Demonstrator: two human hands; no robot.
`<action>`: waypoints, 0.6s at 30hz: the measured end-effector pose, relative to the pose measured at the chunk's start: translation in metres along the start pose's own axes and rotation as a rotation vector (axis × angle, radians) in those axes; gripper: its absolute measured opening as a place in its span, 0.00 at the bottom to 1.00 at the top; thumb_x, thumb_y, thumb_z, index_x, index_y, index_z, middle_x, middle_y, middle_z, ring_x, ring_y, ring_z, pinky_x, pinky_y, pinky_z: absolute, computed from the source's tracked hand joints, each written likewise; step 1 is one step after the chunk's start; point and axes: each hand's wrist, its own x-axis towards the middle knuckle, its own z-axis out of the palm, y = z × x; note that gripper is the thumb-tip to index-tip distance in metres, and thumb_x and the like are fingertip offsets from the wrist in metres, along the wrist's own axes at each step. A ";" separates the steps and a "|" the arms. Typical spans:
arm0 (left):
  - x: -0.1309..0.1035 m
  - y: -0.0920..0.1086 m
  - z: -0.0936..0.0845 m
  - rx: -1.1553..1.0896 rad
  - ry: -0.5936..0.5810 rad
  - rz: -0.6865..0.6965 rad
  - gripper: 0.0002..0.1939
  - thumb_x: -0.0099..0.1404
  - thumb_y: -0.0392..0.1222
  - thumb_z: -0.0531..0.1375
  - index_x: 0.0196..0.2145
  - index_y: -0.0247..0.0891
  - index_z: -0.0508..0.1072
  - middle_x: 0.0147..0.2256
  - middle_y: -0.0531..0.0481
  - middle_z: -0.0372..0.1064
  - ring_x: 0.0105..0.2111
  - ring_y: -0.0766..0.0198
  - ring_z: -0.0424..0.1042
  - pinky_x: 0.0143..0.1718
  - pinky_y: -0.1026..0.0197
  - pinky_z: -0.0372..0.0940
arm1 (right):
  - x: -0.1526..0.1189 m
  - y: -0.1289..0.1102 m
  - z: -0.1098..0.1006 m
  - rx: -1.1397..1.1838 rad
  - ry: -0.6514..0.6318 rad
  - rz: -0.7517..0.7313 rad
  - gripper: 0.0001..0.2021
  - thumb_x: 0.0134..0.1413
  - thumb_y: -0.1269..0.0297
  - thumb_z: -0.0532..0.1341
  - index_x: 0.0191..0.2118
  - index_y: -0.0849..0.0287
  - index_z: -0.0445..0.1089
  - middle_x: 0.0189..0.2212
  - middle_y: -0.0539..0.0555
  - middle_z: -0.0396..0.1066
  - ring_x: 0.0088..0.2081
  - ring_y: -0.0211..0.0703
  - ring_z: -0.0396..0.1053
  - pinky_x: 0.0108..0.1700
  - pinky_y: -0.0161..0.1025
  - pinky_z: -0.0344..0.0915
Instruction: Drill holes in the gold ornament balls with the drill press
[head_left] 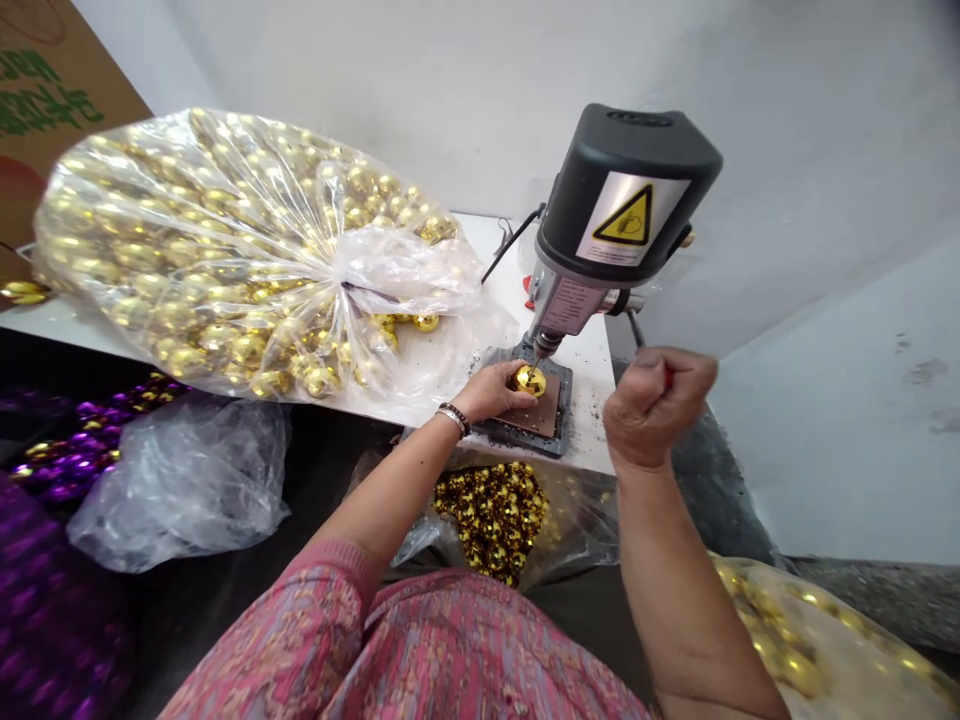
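Note:
My left hand (493,391) pinches a shiny gold ball (529,380) between thumb and fingers, over the brown pad (541,412) on the base of a small drill press (626,200). The chuck (548,342) is right above the ball, and its bit reaches down to the ball's top; how deep it goes I cannot tell. To the right, my right hand (656,405) is closed in a fist round the drill press's feed lever (636,330). A bit of red shows between its fingers, while most of the grip is hidden.
On the white table (600,385) a large tied clear bag (225,250) bulges with gold balls. An opened bag of gold balls (495,515) sits below the table edge. Another bag (810,640) lies at lower right. Purple balls (82,450) and crumpled plastic (187,480) are at left.

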 end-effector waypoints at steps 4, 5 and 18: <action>-0.007 0.001 0.000 0.002 0.053 -0.015 0.34 0.59 0.40 0.75 0.62 0.36 0.79 0.50 0.45 0.82 0.49 0.52 0.80 0.58 0.52 0.73 | 0.061 -0.009 0.009 -0.022 -0.011 0.098 0.15 0.67 0.53 0.52 0.31 0.55 0.58 0.25 0.49 0.61 0.30 0.35 0.58 0.37 0.38 0.57; -0.012 0.001 0.000 -0.006 0.058 -0.006 0.34 0.59 0.40 0.75 0.62 0.36 0.78 0.50 0.45 0.82 0.50 0.53 0.80 0.58 0.53 0.73 | 0.076 -0.010 0.012 -0.026 -0.078 0.135 0.14 0.67 0.56 0.51 0.29 0.55 0.56 0.24 0.48 0.59 0.30 0.35 0.56 0.38 0.38 0.56; -0.030 -0.017 -0.069 0.010 0.341 -0.102 0.23 0.71 0.47 0.68 0.60 0.38 0.81 0.50 0.43 0.83 0.41 0.59 0.80 0.48 0.57 0.74 | 0.094 0.002 0.014 -0.040 -0.170 0.219 0.16 0.67 0.57 0.56 0.28 0.57 0.60 0.24 0.48 0.61 0.29 0.34 0.58 0.35 0.38 0.51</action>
